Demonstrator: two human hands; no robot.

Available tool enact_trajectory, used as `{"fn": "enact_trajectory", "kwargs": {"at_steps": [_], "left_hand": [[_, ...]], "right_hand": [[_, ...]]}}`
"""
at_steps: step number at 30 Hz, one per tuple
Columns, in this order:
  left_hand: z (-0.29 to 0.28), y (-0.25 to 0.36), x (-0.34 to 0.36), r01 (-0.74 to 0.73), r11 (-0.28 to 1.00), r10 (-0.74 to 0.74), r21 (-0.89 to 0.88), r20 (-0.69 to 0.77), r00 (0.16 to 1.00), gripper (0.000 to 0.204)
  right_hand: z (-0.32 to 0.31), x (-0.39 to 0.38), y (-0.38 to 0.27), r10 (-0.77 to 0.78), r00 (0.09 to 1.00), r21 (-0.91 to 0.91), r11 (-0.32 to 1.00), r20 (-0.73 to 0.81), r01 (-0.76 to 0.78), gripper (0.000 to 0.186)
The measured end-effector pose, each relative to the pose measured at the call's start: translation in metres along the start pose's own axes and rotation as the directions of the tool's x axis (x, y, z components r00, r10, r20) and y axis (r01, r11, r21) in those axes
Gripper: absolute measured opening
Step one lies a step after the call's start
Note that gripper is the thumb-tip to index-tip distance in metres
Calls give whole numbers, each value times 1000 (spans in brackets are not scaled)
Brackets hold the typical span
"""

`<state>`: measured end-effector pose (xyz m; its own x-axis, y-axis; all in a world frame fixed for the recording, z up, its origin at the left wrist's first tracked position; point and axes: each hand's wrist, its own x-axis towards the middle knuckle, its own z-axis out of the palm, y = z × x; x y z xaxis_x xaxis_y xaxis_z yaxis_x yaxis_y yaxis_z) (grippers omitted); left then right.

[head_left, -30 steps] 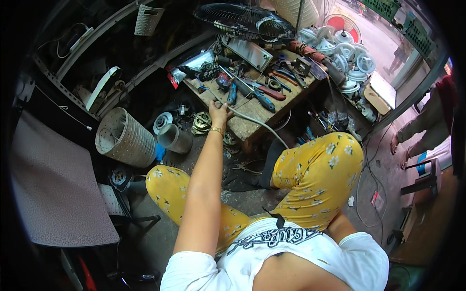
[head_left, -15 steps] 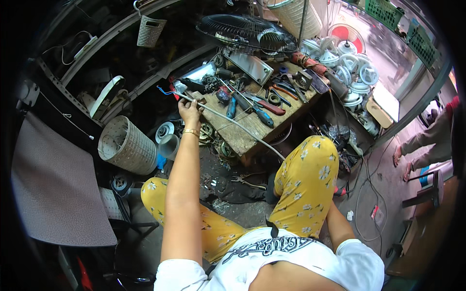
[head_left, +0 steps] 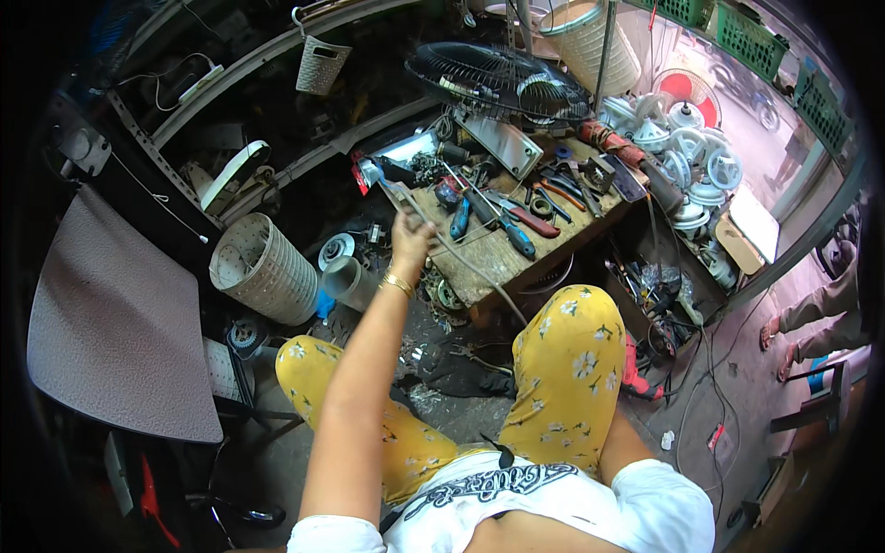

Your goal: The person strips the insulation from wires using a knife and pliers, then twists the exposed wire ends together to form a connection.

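Note:
My left hand [head_left: 414, 238] is closed on a grey cable [head_left: 461, 262] at the front-left of the wooden workbench [head_left: 461, 275]; the cable curves down behind my right knee. On the bench lie blue-handled screwdrivers [head_left: 514, 235], a red-handled cutting tool [head_left: 535, 218], pliers [head_left: 570, 193], a black tape roll [head_left: 540, 206] and a metal plate [head_left: 498, 143]. My right forearm [head_left: 619, 444] runs forward behind my right thigh; that hand is hidden. A red power tool [head_left: 636, 373] is on the floor beside that knee.
A black fan guard [head_left: 493, 74] is behind the bench, white round fittings [head_left: 701, 166] to its right. A woven bin [head_left: 267, 267] and grey chair [head_left: 115, 318] are left. Cables [head_left: 714, 396] cross the floor at right, near another person's legs [head_left: 820, 313] and a dark stool [head_left: 809, 415].
My left hand swung the cable's end leftward past the bench edge, then slightly back. My right knee has shifted left, uncovering more of the red power tool. The whole view has shifted.

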<state>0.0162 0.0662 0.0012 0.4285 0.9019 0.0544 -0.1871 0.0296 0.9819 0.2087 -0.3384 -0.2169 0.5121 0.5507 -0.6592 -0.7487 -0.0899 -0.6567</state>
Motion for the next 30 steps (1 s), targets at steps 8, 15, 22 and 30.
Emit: {"fn": "enact_trajectory", "kwargs": {"at_steps": [8, 15, 22, 30], "left_hand": [[59, -77, -26, 236, 965, -246, -112, -89, 965, 42], [50, -75, -18, 302, 953, -298, -6, 140, 944, 28], [16, -88, -26, -33, 862, 56, 505, -31, 998, 23], [26, -98, -28, 25, 963, 38, 268, -226, 973, 22]], "right_hand": [[-30, -4, -1, 35, 998, 12, 999, -43, -34, 25], [-76, 4, -57, 20, 994, -47, 999, -104, -25, 24], [-27, 25, -224, -90, 980, -599, 781, 175, 178, 24], [262, 23, -294, -292, 482, -564, -414, 826, 715, 20]]}}
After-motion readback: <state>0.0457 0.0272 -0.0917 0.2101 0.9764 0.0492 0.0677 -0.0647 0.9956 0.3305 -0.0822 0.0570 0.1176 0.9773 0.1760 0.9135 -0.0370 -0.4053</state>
